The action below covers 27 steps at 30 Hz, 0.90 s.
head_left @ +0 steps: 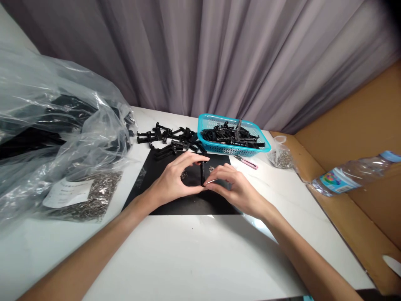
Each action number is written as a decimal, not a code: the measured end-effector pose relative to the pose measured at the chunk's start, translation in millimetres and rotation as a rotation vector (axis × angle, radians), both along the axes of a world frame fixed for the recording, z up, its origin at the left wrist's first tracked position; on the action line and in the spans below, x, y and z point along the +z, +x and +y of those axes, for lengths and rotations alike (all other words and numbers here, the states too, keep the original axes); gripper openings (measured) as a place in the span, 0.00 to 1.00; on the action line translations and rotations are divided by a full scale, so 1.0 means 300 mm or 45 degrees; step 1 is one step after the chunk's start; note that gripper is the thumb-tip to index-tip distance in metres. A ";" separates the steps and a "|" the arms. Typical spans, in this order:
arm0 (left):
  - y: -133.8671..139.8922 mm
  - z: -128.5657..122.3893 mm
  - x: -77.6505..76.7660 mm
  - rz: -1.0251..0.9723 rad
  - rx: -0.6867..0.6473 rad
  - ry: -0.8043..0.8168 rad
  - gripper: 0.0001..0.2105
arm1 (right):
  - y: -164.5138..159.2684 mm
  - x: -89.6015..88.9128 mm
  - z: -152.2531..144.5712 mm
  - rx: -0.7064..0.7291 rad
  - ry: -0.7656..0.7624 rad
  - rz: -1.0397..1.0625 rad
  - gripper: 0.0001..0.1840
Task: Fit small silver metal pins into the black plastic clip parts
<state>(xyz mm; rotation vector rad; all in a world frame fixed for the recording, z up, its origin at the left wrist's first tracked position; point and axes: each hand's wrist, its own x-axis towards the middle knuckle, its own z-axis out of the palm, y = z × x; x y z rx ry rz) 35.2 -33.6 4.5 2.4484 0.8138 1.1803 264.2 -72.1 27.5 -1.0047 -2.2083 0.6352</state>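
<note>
My left hand (177, 177) is closed on a black plastic bar (202, 173), thumb at its near end and fingertips at its far end, above a black mat (188, 205). At the bar's near end, my right hand (233, 184) pinches a small, thin, shiny metal piece (213, 181); its exact kind is too small to tell. Two little heaps of small metal parts lie on the mat, one heap (184, 173) beside my left hand and another heap (211, 169) beyond my right fingers.
Black plastic parts (172, 140) lie loose behind the mat. More fill a blue basket (233, 150). Nearby are pink-handled scissors or cutters (249, 163) and a small bag of metal parts (281, 158). Clear bags (90, 200) crowd the left; a bottle (354, 173) lies in a cardboard box (360, 113).
</note>
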 end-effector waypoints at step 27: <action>0.007 -0.007 -0.040 0.045 0.016 0.090 0.32 | 0.009 -0.045 0.054 0.024 -0.647 0.339 0.20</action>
